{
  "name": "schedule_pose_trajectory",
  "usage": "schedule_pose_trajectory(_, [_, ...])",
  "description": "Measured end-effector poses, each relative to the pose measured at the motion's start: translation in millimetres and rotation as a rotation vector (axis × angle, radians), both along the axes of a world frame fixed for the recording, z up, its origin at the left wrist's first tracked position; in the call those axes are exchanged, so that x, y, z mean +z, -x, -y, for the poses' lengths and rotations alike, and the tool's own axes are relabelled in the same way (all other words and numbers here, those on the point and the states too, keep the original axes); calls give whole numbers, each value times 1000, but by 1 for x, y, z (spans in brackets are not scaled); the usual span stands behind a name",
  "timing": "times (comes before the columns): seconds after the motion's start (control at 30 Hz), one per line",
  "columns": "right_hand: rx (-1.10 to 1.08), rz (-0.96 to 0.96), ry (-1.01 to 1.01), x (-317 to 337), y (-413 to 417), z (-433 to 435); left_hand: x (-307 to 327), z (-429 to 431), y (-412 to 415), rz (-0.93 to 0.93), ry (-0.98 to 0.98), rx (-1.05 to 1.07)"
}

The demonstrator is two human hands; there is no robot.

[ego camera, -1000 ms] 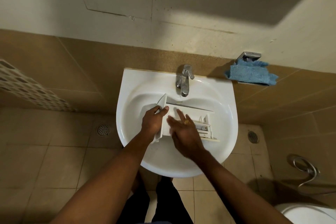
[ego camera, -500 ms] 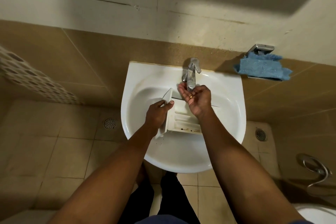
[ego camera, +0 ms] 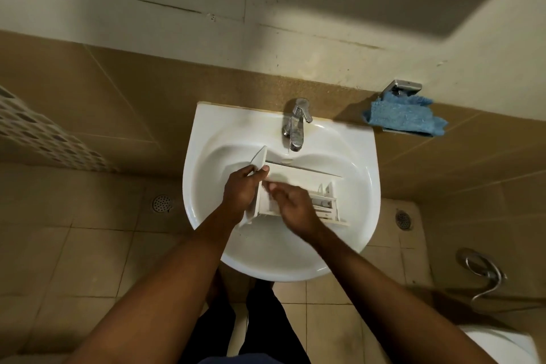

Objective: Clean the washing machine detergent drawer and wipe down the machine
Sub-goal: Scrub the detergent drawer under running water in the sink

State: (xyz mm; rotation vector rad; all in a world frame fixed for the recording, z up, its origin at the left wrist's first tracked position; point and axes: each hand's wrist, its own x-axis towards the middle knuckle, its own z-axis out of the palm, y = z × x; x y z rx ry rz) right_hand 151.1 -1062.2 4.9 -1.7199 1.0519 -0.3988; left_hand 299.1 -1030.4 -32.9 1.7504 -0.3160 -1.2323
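Note:
A white detergent drawer [ego camera: 298, 179] lies across the basin of the white sink [ego camera: 348, 156], its front panel at the left and its small compartments at the right. My left hand [ego camera: 240, 190] grips the front panel, thumb over its upper edge. My right hand [ego camera: 291, 208] lies on the drawer's open compartments, fingers reaching left toward the panel. The chrome tap [ego camera: 295, 127] stands just behind the drawer. A blue cloth [ego camera: 404, 118] is draped over a wall holder to the right of the sink.
A metal holder [ego camera: 403, 87] sticks out of the tiled wall above the cloth. Floor drains [ego camera: 162, 203] sit either side of the sink. A spray hose [ego camera: 484, 275] and a toilet's edge [ego camera: 502, 346] are at the lower right.
My right hand has come down from under the tap spout and now rests on the drawer's compartments. My left hand keeps its hold on the front panel.

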Motion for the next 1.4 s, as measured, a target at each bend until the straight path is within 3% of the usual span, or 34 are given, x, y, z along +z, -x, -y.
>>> schedule_pose_trajectory(0.07, [227,-18,210,6,15,-23,-1,0,-1,-2,7,-1])
schedule_pose_trajectory(0.17, [472,-204,356,4,26,-30,-3,-1,-1,-13,10,-9])
schedule_pose_trajectory(0.27, [511,-416,504,1,15,-14,-5,-1,-2,16,17,-22])
schedule_pose_trajectory(0.4, [538,-469,617,-6,17,-18,-2,1,-1,12,14,-35])
schedule_pose_trajectory(0.53, [555,-423,629,-7,43,-41,-1,1,0,1,-3,-28])
schedule_pose_trajectory(0.77, [413,-517,612,-11,-12,9,5,1,1,9,13,-34])
schedule_pose_trajectory(0.93, [441,-450,681,-18,21,-33,3,-1,3,16,20,9])
schedule_pose_trajectory(1.07, [438,-519,762,-26,19,-20,7,-1,2,-10,24,5])
schedule_pose_trajectory(1.23, [359,-581,699,-28,-6,16,10,-2,3,-11,31,-11])
schedule_pose_trajectory(1.33, [329,-461,682,-26,-8,34,7,-2,2,30,43,-47])
schedule_pose_trajectory(1.4, [176,-292,549,-21,-10,46,7,-3,1,33,38,-37])
